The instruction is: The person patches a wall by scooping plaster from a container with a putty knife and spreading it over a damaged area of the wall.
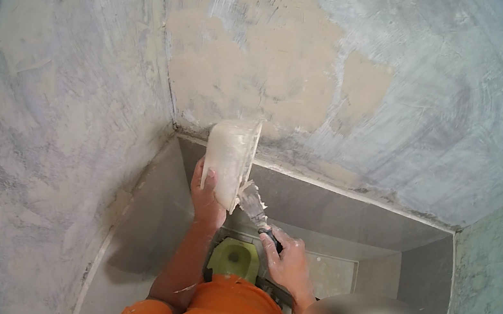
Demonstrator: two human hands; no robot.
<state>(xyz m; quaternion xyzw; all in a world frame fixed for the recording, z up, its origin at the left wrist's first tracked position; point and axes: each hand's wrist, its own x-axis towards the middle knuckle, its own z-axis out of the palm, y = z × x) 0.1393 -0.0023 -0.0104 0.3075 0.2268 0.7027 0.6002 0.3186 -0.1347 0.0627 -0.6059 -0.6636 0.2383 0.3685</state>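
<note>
Clamps the putty knife in the right hand, pointing it lengthwise up-left, beyond the grip, toward the rightward-facing bowl. Grips that bowl near its lower end in the left hand.

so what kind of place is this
Most likely an unfinished bathroom or toilet room: below is what looks like a yellow-green squat toilet, with grey tiles on the lower walls and bare walls above, one carrying beige patches of filler.
</note>
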